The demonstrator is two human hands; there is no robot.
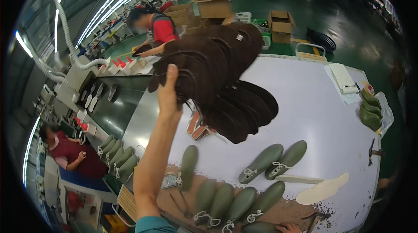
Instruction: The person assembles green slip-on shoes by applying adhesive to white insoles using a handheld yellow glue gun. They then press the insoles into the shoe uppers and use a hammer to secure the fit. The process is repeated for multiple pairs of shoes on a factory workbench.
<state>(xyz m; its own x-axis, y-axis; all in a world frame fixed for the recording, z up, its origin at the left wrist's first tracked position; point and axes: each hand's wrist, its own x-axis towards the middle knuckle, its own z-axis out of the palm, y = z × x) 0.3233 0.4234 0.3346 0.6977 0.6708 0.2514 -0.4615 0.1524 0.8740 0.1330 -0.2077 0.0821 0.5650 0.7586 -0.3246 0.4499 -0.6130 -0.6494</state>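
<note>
My left hand (169, 96) is raised over the table, closed on a thick bundle of dark brown shoe uppers (209, 63). Its thumb lies over the bundle's near edge, and more brown pieces fan out below. At the lower edge shows only part of my right hand (289, 227), beside the end of a green shoe last (259, 227); the frame cuts off its grip. Several more green lasts with white cords lie on the table, among them a pair (261, 163), a row (222, 202) and a single last (188, 167).
Cream insole shapes (322, 189), a hammer (317, 219) and another hammer (372, 152) lie on the white table (305, 102). Green lasts (370, 111) and a notepad (344, 78) are at the far right. Two people work on the left, beside a dark conveyor (117, 115).
</note>
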